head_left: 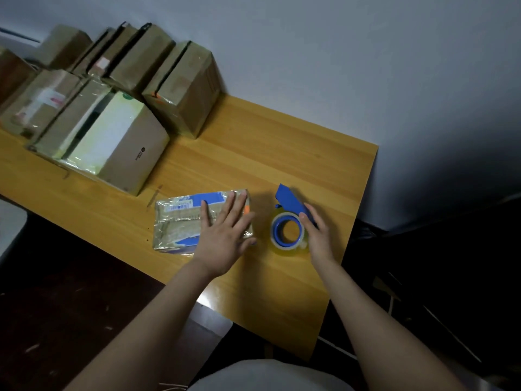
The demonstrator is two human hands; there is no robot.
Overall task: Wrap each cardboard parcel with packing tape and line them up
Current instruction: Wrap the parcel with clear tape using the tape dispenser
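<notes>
A small flat parcel [176,221], shiny with clear tape and showing blue print and a barcode label, lies on the wooden table [253,142]. My left hand [225,235] rests flat on the parcel's right half, fingers straight and spread. Just to the right stands a blue tape dispenser [287,218] with a roll of clear yellowish tape. My right hand [317,232] touches the dispenser's right side beside the roll; its fingers look relaxed. Several taped cardboard parcels [180,88] stand in rows at the table's far left.
A larger box [124,148] with a pale label stands at the front of the parcel rows, left of the flat parcel. The table's right edge [363,204] runs close to the dispenser. A wall stands behind the table, with dark floor around it.
</notes>
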